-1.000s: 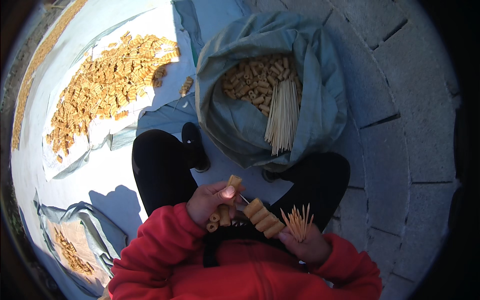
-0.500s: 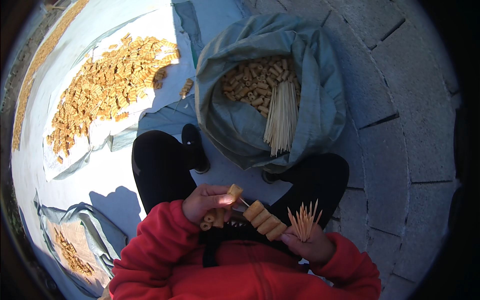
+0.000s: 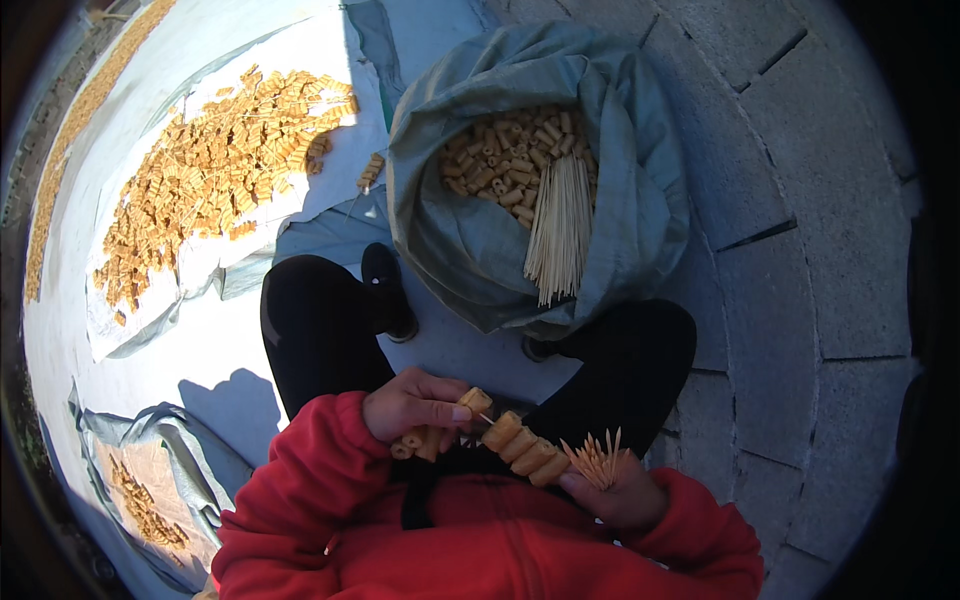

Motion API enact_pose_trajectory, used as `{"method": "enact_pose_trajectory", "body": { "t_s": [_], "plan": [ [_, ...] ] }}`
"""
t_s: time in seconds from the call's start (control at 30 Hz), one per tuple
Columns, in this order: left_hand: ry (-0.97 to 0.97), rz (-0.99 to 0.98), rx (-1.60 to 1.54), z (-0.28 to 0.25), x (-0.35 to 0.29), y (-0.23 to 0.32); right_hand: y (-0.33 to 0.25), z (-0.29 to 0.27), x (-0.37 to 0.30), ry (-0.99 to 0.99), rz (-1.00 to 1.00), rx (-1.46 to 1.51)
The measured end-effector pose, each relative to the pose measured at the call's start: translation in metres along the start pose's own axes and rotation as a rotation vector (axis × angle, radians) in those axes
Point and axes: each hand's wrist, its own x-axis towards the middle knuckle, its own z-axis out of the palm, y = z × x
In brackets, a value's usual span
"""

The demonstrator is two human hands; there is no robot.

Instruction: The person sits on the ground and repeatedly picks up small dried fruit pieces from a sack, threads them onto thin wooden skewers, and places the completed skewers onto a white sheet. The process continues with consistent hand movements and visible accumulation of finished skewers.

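My left hand point(image 3: 412, 404) is closed, pinching a short tan roll point(image 3: 476, 401) between thumb and fingers at the tip of a thin skewer. More hollow rolls point(image 3: 424, 441) are tucked under its curled fingers. Several rolls sit side by side on that loaded skewer point(image 3: 522, 448), which slants across my lap. My right hand point(image 3: 628, 497) grips the loaded skewer's lower end. It also clasps a fanned bundle of bare pointed skewers point(image 3: 597, 458), tips upward.
Beyond my knees stands an open grey-green woven sack point(image 3: 440, 255), holding loose rolls point(image 3: 505, 160) and a sheaf of pale skewers point(image 3: 562, 230). At left, filled skewers point(image 3: 220, 170) are heaped on a white sheet. A smaller pile point(image 3: 148, 510) lies lower left. Paving stones point(image 3: 780, 290) extend right.
The pinched roll and the loaded skewer's tip have come closer together. My right hand has tilted slightly, and the bare skewers' tips have dropped a little.
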Motion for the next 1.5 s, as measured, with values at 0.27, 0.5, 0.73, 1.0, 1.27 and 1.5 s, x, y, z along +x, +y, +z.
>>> {"method": "enact_pose_trajectory", "body": {
  "t_s": [0.27, 0.5, 0.73, 1.0, 1.27, 1.5],
  "plan": [
    [-0.059, -0.040, -0.066, 0.001, 0.009, -0.019, 0.001, 0.011, 0.005, 0.068, -0.020, 0.070],
    [-0.099, 0.017, -0.074, 0.002, 0.002, -0.015, -0.006, 0.011, 0.008, 0.023, 0.181, 0.041],
    [0.088, 0.113, 0.002, -0.005, -0.010, -0.031, -0.022, 0.020, 0.033, -0.034, 0.242, 0.172],
    [0.250, 0.087, 0.046, 0.002, -0.041, -0.026, -0.028, 0.023, 0.042, -0.019, -0.016, -0.237],
    [0.271, 0.109, -0.011, 0.005, -0.050, -0.032, -0.023, 0.037, 0.036, 0.043, 0.131, 0.176],
    [0.557, 0.995, -0.579, -0.081, -0.148, 0.003, -0.019, 0.022, 0.049, 0.309, 0.046, 0.365]
  ]
}}
